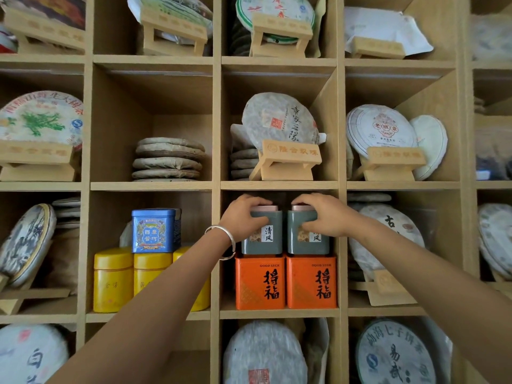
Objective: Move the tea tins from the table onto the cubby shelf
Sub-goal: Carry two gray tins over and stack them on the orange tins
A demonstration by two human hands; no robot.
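Observation:
Two grey-green tea tins with pink lids stand side by side in a middle cubby of the wooden shelf (279, 185). My left hand (243, 217) grips the left grey tin (266, 239) around its top. On the right grey tin (304, 245) my right hand (324, 217) is closed the same way. Each grey tin rests on an orange tin: the left orange tin (260, 282) and the right orange tin (311, 282). A silver bracelet circles my left wrist. The table is out of view.
The cubby to the left holds a blue tin (155, 231) on top of yellow round tins (112, 281). Wrapped tea cakes on wooden stands (288, 156) fill the surrounding cubbies. A stack of tea cakes (169, 159) lies above the yellow tins.

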